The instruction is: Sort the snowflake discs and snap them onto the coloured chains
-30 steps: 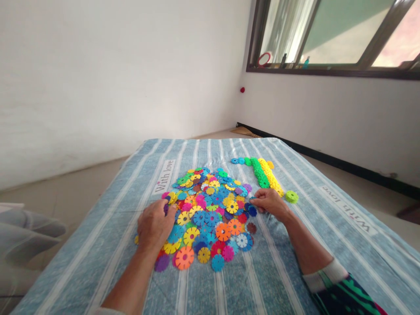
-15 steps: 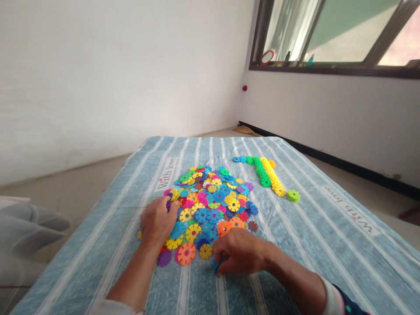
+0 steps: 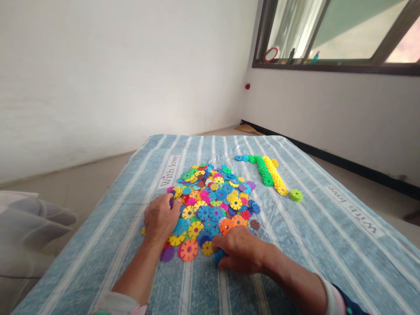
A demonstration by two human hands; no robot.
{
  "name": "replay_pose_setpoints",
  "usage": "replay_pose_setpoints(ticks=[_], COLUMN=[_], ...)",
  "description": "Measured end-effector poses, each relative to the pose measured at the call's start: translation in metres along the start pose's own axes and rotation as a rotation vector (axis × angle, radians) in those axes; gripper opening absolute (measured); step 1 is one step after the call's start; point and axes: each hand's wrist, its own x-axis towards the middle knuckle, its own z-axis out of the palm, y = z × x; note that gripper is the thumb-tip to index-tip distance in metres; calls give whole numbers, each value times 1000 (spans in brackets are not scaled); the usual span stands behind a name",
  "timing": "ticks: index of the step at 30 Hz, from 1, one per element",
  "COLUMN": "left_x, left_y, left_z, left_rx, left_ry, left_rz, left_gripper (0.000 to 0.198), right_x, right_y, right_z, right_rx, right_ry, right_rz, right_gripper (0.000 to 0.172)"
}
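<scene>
Right hand (image 3: 241, 249) is working at the near edge of the notched-disc pile (image 3: 216, 201), thumb and index finger narrow, looking like they're pinching a blue notched disc (image 3: 217, 259). Whether it's clear of the cloth: can't tell, knuckles are blocking the view.

Left hand (image 3: 162, 216) is sitting on the pile's left edge, curled, thumb and index just beside a purple disc (image 3: 171, 202). Its other fingertips are hiding, so can't tell if it's gripping anything.

Pile is lying loose mid-sheet on the striped bedsheet (image 3: 183, 288). Beyond it, to the right, a green disc row (image 3: 264, 172) and a yellow disc row (image 3: 274, 177) are lying side by side; a lime-green disc stack (image 3: 296, 195) is sitting near the yellow row's close end.

Handling, my read: discs are thin and overlapping, so catching the rim beats pressing the face. Taking edge pieces is probably disturbing least. Left hand should be bracing lightly; pushing risks spreading the heap.
</scene>
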Motion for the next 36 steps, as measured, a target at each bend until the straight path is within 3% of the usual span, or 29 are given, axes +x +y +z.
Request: replay_pose_setpoints(ticks=[4,29,33,36], left_x=[0,3,3,3], left_y=[0,-5,-8,-9], left_z=[0,3,5,5], left_rx=[13,12,16,8], left_ry=[-5,6,24,29], left_rz=[0,-3,15,10], left_gripper=[44,44,44,43], right_x=[1,-8,-13,-15], right_y=[1,4,10,30], right_z=[1,-15,-23,-32], right_rx=[15,71,253,491], right_ry=[9,-34,13,154], right_rz=[-6,-43,-57,-4], right_gripper=[42,23,12,5])
